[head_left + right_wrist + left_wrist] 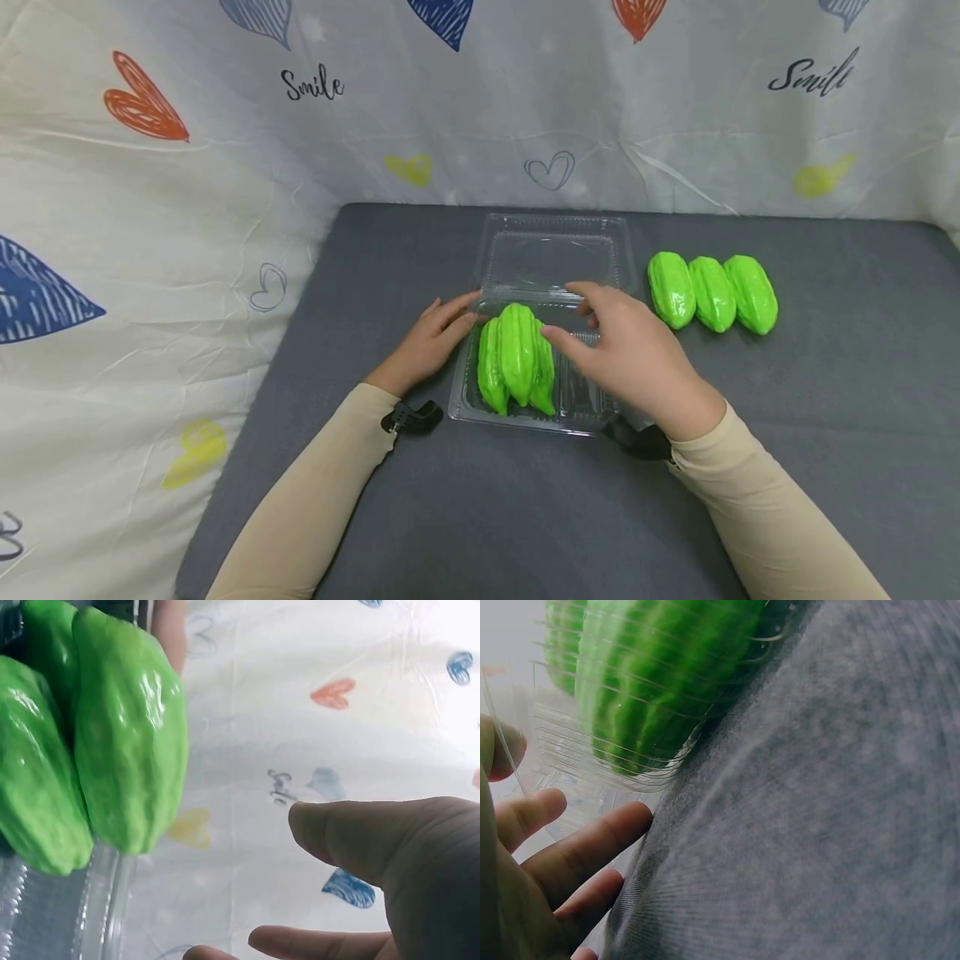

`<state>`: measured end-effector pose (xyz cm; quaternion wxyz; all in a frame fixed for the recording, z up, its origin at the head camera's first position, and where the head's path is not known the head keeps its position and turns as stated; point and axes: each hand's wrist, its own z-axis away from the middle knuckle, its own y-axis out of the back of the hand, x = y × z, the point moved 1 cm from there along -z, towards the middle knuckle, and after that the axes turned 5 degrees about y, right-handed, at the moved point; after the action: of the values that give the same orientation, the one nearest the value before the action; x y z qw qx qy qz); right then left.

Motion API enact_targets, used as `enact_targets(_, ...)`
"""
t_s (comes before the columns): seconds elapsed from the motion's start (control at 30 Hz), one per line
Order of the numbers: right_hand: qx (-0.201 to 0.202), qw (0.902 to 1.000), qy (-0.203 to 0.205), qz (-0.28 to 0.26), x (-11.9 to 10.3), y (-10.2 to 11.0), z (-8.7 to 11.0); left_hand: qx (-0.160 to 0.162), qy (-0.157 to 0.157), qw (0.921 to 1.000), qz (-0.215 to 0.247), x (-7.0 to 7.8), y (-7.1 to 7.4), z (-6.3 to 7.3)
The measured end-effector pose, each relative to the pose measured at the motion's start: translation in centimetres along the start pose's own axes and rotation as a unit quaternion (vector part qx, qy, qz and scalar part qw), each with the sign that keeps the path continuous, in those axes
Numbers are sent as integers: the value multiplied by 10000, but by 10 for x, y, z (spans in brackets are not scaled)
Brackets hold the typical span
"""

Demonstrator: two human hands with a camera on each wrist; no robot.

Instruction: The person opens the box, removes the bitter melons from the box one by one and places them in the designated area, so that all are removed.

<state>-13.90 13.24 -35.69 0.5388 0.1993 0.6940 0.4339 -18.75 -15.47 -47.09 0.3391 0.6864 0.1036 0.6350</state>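
Observation:
Three glossy green ribbed gourds (516,354) lie bunched in the left part of a clear plastic clamshell box (510,421), one on top of the others. The box's lid (555,250) is folded back, away from the person. My left hand (431,342) is at the box's left side, fingertips right at its rim near the hinge. In the left wrist view its fingers (592,844) are extended and spread beside the box wall. My right hand (637,354) hovers over the box's right part, thumb (337,832) and fingers apart, with nothing between them.
Three more green gourds (714,293) lie side by side on the grey tabletop (840,400), to the right of the box. A white cloth (480,100) printed with hearts hangs behind the table and along its left side.

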Motion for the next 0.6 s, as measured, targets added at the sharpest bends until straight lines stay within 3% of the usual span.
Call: enact_targets(0.6,0,9968,563,570,-20,-32,6,-18,19,10000,-1,0,1,-1)
